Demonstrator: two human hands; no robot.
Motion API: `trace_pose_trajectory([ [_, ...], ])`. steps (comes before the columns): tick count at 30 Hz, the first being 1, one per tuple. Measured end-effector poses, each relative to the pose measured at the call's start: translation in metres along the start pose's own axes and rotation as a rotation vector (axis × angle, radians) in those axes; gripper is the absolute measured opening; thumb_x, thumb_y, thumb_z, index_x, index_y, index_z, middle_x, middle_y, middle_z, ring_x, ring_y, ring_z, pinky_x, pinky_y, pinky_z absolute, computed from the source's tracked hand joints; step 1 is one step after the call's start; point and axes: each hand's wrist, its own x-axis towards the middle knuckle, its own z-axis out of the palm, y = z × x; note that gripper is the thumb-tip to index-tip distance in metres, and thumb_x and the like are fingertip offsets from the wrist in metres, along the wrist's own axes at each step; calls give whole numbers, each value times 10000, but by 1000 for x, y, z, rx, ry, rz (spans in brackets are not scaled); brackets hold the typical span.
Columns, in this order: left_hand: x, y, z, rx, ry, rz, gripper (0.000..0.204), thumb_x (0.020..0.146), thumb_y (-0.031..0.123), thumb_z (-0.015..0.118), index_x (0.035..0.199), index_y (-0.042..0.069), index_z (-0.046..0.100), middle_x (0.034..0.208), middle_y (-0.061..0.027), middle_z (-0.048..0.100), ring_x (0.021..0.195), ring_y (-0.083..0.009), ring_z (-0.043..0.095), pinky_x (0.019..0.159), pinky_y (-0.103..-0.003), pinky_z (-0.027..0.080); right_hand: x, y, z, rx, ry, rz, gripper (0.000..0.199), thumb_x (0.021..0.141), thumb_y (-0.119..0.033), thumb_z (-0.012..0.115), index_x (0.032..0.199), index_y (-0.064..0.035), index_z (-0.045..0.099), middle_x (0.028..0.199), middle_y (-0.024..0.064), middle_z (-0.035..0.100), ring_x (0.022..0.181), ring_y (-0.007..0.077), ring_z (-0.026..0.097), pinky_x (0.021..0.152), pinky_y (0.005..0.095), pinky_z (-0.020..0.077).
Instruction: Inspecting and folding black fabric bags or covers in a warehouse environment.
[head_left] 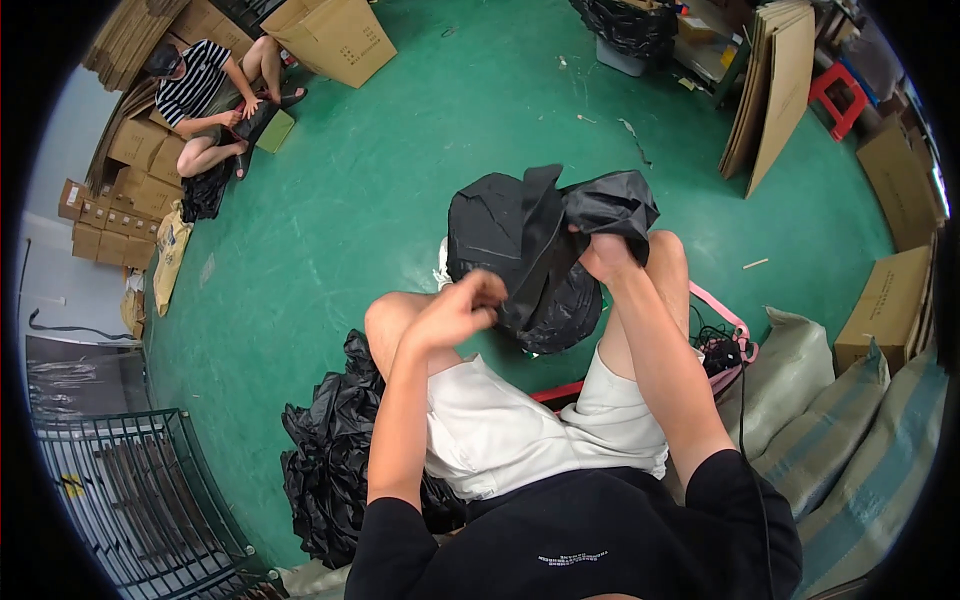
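A dark black bag [485, 222] with a broad, strap-like band is bunched up between my knees. My right hand [606, 258] is closed on a gathered flap of its black material [615, 200], and the fingertips are partly covered by the folds. My left hand [458, 312] hovers at the bag's left side, fingers curled and slightly blurred, thumb apart, with nothing seen in it. Under the bag hangs a shinier, crinkled black part [565, 315]. Beside my left leg lies a heap of black plastic [335, 450].
Woven sacks [870, 470] lean at my right, near a pink strap or frame [735, 318] and dark cables. Cardboard sheets [780, 95] and a red stool [840, 98] stand farther right. A person [215, 100] sits among boxes at far left. A metal rack [140, 490] is nearer left.
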Motion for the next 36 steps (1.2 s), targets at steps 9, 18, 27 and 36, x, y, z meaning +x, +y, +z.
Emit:
trace_pose_trajectory([
  [9, 43, 38, 8, -978, 290, -361, 327, 952, 295, 605, 1155, 40, 631, 1073, -38, 685, 986, -136, 637, 859, -324, 512, -24, 25, 26, -1194, -630, -163, 697, 775, -175, 769, 1388, -40, 468, 1417, 109, 473, 1331, 254, 409, 1139, 342, 284],
  [18, 39, 8, -7, -1086, 697, 213, 234, 839, -24, 692, 1027, 90, 613, 960, -48, 680, 852, -156, 662, 762, -286, 543, -29, 5, 54, 53, -188, 232, 618, 980, -489, 452, 1361, -3, 482, 1341, 136, 558, 1208, 274, 556, 1066, 392, 416],
  [27, 34, 18, -3, -1133, 559, 261, 399, 826, -102, 595, 1183, 68, 542, 1030, -119, 679, 916, -198, 667, 824, -321, 557, -33, -20, 62, -332, -197, 26, 310, 856, -106, 671, 1132, 18, 608, 1057, 92, 683, 964, 183, 657, 905, 327, 513],
  [36, 31, 15, -7, -934, 501, 67, 340, 716, -116, 725, 918, 88, 543, 868, -17, 632, 743, -125, 625, 700, -237, 516, -18, -31, 53, -499, -179, -229, 254, 778, 38, 708, 1012, -22, 632, 927, 20, 662, 828, 111, 621, 778, 265, 498],
])
